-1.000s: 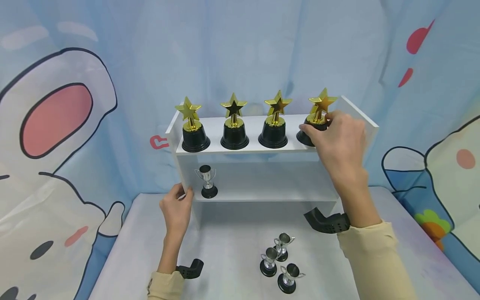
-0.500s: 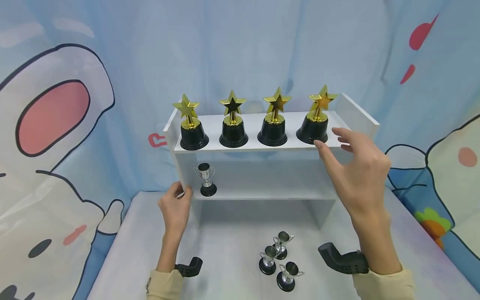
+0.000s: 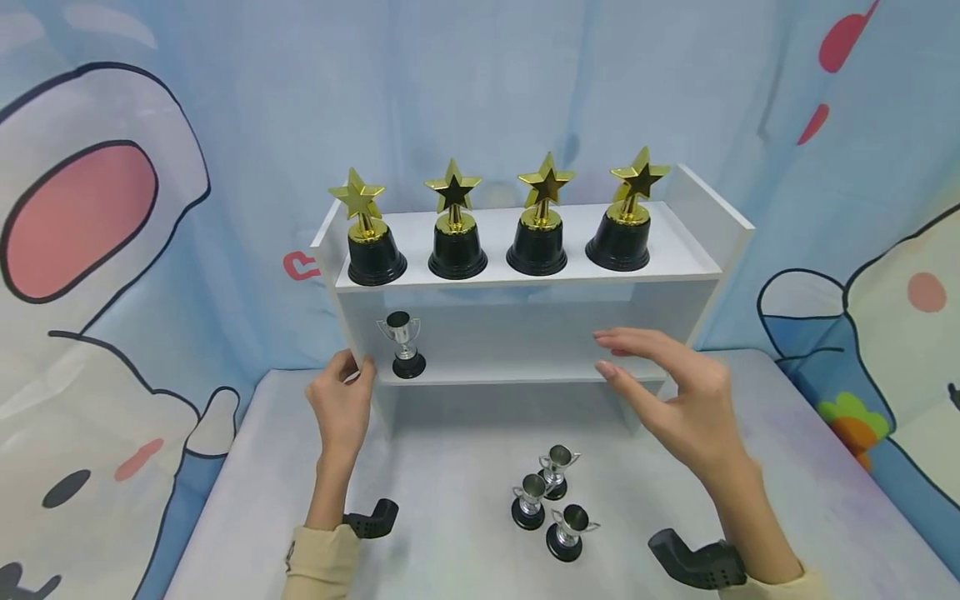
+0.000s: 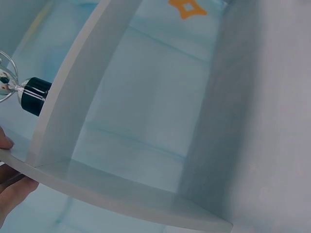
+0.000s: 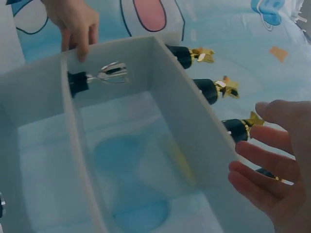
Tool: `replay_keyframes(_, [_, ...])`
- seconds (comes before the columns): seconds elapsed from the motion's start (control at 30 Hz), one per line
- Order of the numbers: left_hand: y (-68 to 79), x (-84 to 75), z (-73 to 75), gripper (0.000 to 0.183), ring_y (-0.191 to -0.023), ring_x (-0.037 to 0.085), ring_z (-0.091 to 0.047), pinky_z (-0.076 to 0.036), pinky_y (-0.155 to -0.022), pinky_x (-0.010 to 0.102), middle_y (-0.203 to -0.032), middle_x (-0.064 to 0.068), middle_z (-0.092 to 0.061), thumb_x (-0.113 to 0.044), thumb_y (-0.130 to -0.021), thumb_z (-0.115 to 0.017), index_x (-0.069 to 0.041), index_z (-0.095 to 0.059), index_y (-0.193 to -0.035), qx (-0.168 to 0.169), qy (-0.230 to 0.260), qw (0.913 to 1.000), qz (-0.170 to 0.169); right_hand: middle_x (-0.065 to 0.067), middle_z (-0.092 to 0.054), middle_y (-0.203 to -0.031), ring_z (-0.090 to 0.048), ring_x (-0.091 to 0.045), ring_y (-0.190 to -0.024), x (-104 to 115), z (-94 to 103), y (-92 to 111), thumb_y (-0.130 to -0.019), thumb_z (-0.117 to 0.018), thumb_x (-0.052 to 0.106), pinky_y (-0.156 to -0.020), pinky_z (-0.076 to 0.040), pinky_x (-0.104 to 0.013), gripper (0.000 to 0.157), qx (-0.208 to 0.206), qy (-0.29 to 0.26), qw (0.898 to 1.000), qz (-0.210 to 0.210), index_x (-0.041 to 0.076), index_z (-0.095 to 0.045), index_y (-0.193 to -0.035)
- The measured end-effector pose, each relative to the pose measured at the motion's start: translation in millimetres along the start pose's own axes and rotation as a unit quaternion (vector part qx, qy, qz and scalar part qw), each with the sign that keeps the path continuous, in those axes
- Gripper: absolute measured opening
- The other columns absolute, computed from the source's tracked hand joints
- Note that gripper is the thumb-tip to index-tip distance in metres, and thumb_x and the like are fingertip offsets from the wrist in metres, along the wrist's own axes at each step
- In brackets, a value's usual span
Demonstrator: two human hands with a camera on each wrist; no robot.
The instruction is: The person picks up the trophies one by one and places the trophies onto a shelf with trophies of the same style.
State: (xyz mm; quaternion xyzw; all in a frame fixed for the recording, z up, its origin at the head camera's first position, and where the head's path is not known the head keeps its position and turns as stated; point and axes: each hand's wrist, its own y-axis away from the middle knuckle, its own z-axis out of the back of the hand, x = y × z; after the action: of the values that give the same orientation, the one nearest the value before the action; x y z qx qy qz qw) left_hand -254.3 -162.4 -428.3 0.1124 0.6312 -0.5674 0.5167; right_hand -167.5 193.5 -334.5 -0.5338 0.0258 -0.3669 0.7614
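Observation:
My left hand (image 3: pixel 341 408) pinches the left side panel of a white two-tier shelf (image 3: pixel 517 337); in the left wrist view the panel edge (image 4: pixel 92 191) runs between thumb and fingers (image 4: pixel 17 194). My right hand (image 3: pixel 686 408) is in front of the lower tier's right part, thumb and fingers apart, holding nothing. Several gold star trophies with black bases stand in a row on the top tier, from the leftmost trophy (image 3: pixel 375 257) to the rightmost trophy (image 3: pixel 618 242). A silver cup trophy (image 3: pixel 405 333) stands upright at the lower tier's left end, near my left hand.
Three more silver cups stand close together on the white table: a back cup (image 3: pixel 557 477), a left cup (image 3: pixel 529 504) and a front cup (image 3: pixel 566 537). A light blue curtain (image 3: pixel 480 75) with cartoon figures hangs behind the shelf.
My right hand has let go of the rightmost star trophy, drawn back, and come down to the lower tier's height. The left hand keeps its grip on the panel.

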Motion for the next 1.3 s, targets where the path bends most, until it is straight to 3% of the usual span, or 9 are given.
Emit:
replay_keyframes(0.17, [-0.4, 0.0, -0.9, 0.017, -0.093, 0.037, -0.077, -0.065, -0.083, 0.038, -0.097, 0.027, -0.076, 0.001, -0.092, -0.069, 0.008, -0.075, -0.106, 0.008, 0.000, 1.0000, 0.004, -0.010, -0.078, -0.110, -0.069, -0.003, -0.113, -11, -6.3, 18, -0.080, -0.083, 0.002, -0.101, -0.052, -0.013, 0.033, 0.031, -0.033, 0.999, 0.021, 0.005, -0.078, -0.113])
replay_keyframes(0.27, [-1.2, 0.1, -0.5, 0.017, -0.094, 0.036, -0.077, -0.065, -0.084, 0.036, -0.098, 0.026, -0.076, 0.000, -0.092, -0.069, 0.008, -0.075, -0.107, 0.009, -0.001, 0.9999, 0.005, -0.009, -0.078, -0.110, -0.069, -0.004, -0.112, -18, -11.3, 29, -0.086, -0.083, 0.017, -0.101, -0.051, -0.012, 0.030, 0.049, -0.033, 0.998, 0.032, 0.007, -0.077, -0.114])
replay_keyframes(0.43, [-3.5, -0.5, -0.1, 0.018, -0.094, 0.037, -0.077, -0.066, -0.084, 0.038, -0.098, 0.027, -0.076, 0.000, -0.092, -0.069, 0.008, -0.075, -0.107, 0.009, -0.006, 0.9999, 0.002, -0.009, -0.077, -0.113, -0.068, -0.006, -0.115, -28, -18.7, 48, -0.081, -0.087, 0.015, -0.103, -0.050, -0.011, 0.040, 0.093, -0.040, 0.994, 0.035, 0.007, -0.075, -0.118])
replay_keyframes(0.67, [-4.0, -2.4, 0.0, 0.017, -0.093, 0.038, -0.076, -0.066, -0.083, 0.043, -0.097, 0.027, -0.076, 0.002, -0.091, -0.068, 0.008, -0.075, -0.106, 0.006, -0.005, 0.9999, 0.007, -0.007, -0.076, -0.117, -0.071, -0.013, -0.110, -39, -30.2, 74, -0.067, -0.092, 0.001, -0.100, -0.051, -0.009, 0.058, 0.159, -0.030, 0.987, -0.020, 0.006, -0.072, -0.121])
replay_keyframes(0.83, [-2.7, -1.4, 0.4, 0.017, -0.093, 0.038, -0.076, -0.066, -0.083, 0.041, -0.097, 0.027, -0.076, 0.002, -0.091, -0.069, 0.008, -0.075, -0.106, 0.008, -0.001, 0.9999, 0.013, -0.004, -0.076, -0.116, -0.075, -0.013, -0.098, -52, -40.7, 92, -0.072, -0.091, 0.002, -0.091, -0.059, -0.017, 0.053, 0.199, -0.039, 0.977, -0.073, 0.008, -0.072, -0.121])
replay_keyframes(1.03, [-1.6, -1.4, 1.3, 0.017, -0.093, 0.038, -0.076, -0.066, -0.083, 0.041, -0.098, 0.027, -0.076, 0.002, -0.092, -0.069, 0.008, -0.075, -0.107, 0.009, 0.000, 0.9999, 0.015, -0.005, -0.075, -0.120, -0.075, -0.020, -0.101, -66, -52.6, 111, -0.077, -0.089, 0.007, -0.091, -0.064, -0.033, 0.050, 0.233, -0.058, 0.961, -0.136, 0.006, -0.071, -0.123])
replay_keyframes(1.17, [-1.5, -1.3, 1.4, 0.017, -0.094, 0.038, -0.076, -0.066, -0.083, 0.041, -0.099, 0.026, -0.076, 0.002, -0.092, -0.070, 0.008, -0.075, -0.107, 0.009, 0.000, 0.9999, 0.014, -0.010, -0.075, -0.119, -0.075, -0.021, -0.103, -72, -59.4, 120, -0.080, -0.088, 0.012, -0.092, -0.063, -0.032, 0.046, 0.237, -0.096, 0.951, -0.172, 0.004, -0.071, -0.122])
replay_keyframes(1.3, [-1.5, -1.0, 1.2, 0.017, -0.093, 0.037, -0.076, -0.066, -0.083, 0.040, -0.098, 0.026, -0.076, 0.003, -0.091, -0.070, 0.008, -0.075, -0.106, 0.009, 0.004, 0.9998, 0.018, -0.014, -0.075, -0.118, -0.073, -0.012, -0.105, -75, -65.9, 126, -0.082, -0.086, 0.011, -0.093, -0.062, -0.029, 0.044, 0.237, -0.132, 0.943, -0.194, 0.001, -0.070, -0.122])
